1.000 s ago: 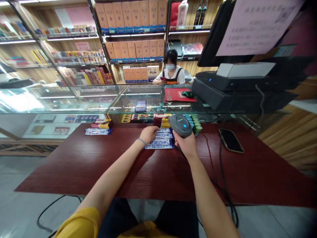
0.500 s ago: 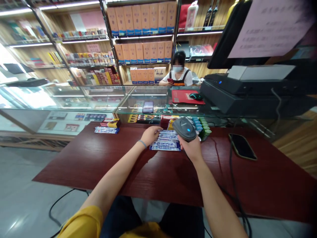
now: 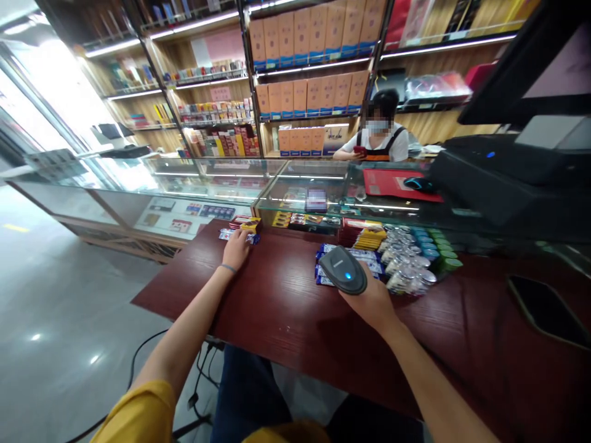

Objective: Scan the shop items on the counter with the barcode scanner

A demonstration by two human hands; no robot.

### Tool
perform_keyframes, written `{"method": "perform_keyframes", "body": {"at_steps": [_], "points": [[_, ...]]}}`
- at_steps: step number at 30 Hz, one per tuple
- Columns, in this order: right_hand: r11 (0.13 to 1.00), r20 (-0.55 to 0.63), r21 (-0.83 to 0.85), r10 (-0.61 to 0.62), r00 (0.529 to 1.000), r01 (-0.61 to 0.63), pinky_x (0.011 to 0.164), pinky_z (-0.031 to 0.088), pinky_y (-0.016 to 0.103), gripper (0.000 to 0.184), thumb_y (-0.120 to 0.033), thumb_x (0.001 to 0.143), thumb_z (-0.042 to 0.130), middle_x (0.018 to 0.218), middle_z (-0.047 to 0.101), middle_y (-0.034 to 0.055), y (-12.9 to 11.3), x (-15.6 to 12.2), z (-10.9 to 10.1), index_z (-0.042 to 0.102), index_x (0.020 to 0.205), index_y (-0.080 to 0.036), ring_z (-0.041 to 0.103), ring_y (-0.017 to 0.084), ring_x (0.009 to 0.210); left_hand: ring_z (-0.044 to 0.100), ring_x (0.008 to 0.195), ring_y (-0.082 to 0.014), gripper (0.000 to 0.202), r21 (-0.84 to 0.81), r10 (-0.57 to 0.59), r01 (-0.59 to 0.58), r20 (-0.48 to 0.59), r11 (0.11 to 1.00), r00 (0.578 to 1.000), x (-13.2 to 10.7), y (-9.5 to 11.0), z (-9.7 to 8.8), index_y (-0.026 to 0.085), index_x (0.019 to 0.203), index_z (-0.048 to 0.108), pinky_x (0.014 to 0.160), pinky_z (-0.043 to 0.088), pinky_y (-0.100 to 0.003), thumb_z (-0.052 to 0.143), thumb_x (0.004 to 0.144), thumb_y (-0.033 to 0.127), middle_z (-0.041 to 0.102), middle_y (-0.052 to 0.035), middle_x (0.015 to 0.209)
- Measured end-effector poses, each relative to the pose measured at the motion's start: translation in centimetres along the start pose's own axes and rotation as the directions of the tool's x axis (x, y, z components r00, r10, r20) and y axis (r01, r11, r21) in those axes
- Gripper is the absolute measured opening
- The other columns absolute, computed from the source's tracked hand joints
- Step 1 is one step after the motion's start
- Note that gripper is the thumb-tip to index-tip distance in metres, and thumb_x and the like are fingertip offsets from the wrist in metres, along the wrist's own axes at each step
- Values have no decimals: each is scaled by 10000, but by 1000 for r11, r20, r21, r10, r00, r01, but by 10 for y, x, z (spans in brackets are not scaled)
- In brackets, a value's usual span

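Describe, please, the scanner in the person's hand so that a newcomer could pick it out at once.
Find the long glass display case, then the dark red wooden counter in front of it. On that counter, the right hand grips a dark grey handheld barcode scanner with a glowing blue light, the only rounded device held up above the flat blue-and-white packets.

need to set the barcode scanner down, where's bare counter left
Bare red counter lies left of the barcode scanner, up to your left hand, and right of the silver packs, before the phone. Crowded: along the glass case.
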State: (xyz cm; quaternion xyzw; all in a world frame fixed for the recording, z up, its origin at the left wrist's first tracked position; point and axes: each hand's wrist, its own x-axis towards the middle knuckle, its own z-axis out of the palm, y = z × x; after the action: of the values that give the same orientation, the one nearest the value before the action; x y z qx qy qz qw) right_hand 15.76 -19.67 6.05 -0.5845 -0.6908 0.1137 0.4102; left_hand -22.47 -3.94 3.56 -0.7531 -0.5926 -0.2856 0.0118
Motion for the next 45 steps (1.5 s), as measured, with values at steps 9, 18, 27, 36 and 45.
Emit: {"method": "perform_keyframes", "body": {"at_steps": [9, 18, 27, 36, 45], "points": [[990, 106, -83, -101, 989, 110, 591, 504, 301, 445, -351, 787, 652, 865, 758, 35, -7, -3, 8, 573, 1218, -272, 750, 278, 743, 273, 1503, -403, 567, 179, -167, 159, 34, 971, 985, -8, -42, 8, 256, 1509, 473, 1161, 250, -683, 423, 947, 200, 386, -165, 1596], [986, 119, -121, -100, 988, 115, 535, 466, 299, 479, -362, 782, 658, 808, 756, 13, -5, -5, 11, 565, 1247, -292, 746, 285, 664, 431, 1380, -364, 423, 209, -210, 204, 10, 956, 978, -9, -40, 7, 254, 1335, 630, 1179, 202, -680, 451, 953, 229, 562, -178, 1400], [987, 131, -122, -89, 987, 105, 527, 463, 301, 487, -343, 758, 675, 801, 755, 6, -10, -3, 8, 579, 1233, -305, 744, 287, 663, 436, 1372, -340, 361, 146, -165, 157, 44, 977, 985, -8, -36, 5, 254, 1265, 609, 1188, 154, -682, 428, 960, 189, 615, -145, 1342], [984, 134, -126, -109, 985, 126, 560, 484, 302, 441, -356, 785, 649, 872, 760, 23, -8, -4, 9, 552, 1209, -284, 751, 279, 692, 523, 1203, -357, 244, 177, -152, 139, 63, 974, 986, -9, -39, -3, 217, 1129, 685, 1148, 265, -616, 555, 949, 318, 639, -151, 1165], [980, 68, -135, -138, 988, 146, 592, 509, 307, 458, -356, 837, 622, 1005, 764, 76, -4, -5, 10, 520, 1269, -242, 757, 278, 766, 626, 1132, -240, 281, -577, -271, 143, -142, 804, 952, -12, 4, -10, 199, 1198, 618, 1047, 484, -410, 549, 979, 361, 637, -114, 1211]]}}
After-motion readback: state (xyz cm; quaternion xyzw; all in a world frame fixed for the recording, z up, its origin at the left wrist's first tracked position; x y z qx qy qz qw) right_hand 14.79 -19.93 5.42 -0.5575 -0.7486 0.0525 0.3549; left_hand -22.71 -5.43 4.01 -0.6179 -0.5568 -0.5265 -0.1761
